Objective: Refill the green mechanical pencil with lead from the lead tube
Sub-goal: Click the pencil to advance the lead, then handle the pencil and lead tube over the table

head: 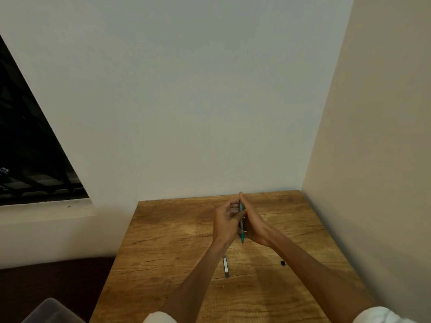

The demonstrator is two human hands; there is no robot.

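Observation:
The green mechanical pencil (pixel 241 226) is held upright between both hands above the middle of the wooden table (pixel 177 252), its tip pointing down toward me. My left hand (pixel 225 221) wraps its fingers around the barrel from the left. My right hand (pixel 253 221) presses against it from the right, fingers reaching past the top end. The lead tube (pixel 225 266), a thin clear stick with a white label, lies flat on the table below the hands, beside my left forearm. The pencil's top end is hidden by fingers.
A small black piece (pixel 283 263) lies on the table next to my right forearm. Walls close off the table at the back and right. A dark window (pixel 28 159) is at the left, and a clear plastic bin (pixel 52 311) sits low left.

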